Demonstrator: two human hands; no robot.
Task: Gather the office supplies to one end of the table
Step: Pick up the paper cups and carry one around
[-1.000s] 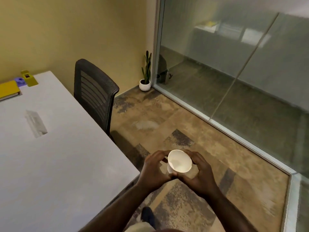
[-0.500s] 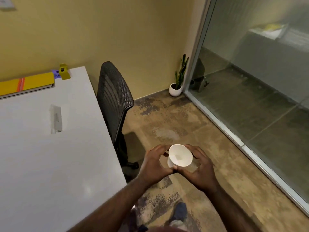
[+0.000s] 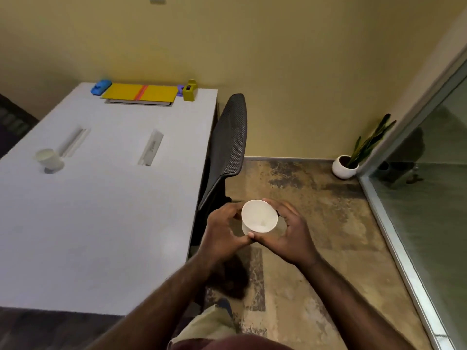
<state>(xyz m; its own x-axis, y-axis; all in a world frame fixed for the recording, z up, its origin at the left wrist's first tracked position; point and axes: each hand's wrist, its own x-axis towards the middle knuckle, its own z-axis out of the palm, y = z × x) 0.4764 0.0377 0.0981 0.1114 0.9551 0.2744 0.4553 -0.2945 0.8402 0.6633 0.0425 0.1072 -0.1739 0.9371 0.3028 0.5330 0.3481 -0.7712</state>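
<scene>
Holding a white paper cup [image 3: 259, 216] over the patterned floor [image 3: 316, 203], just off the right edge of a white desk [image 3: 101, 223], a person's left hand [image 3: 222, 233] and right hand [image 3: 290, 236] each curl around it from either side, thumbs meeting beneath its open rim. At the desk's far end, against the yellow wall, lie a yellow folder [image 3: 141, 93] with an orange stripe, a blue stapler [image 3: 101, 87] at its left, and a yellow-green tape dispenser [image 3: 189, 90] at its right. Nearer, a second paper cup [image 3: 48, 159] lies on its side at the desk's left. A black mesh chair [image 3: 227, 147] stands beside the desk, and a potted plant [image 3: 353, 157] sits in the corner.
</scene>
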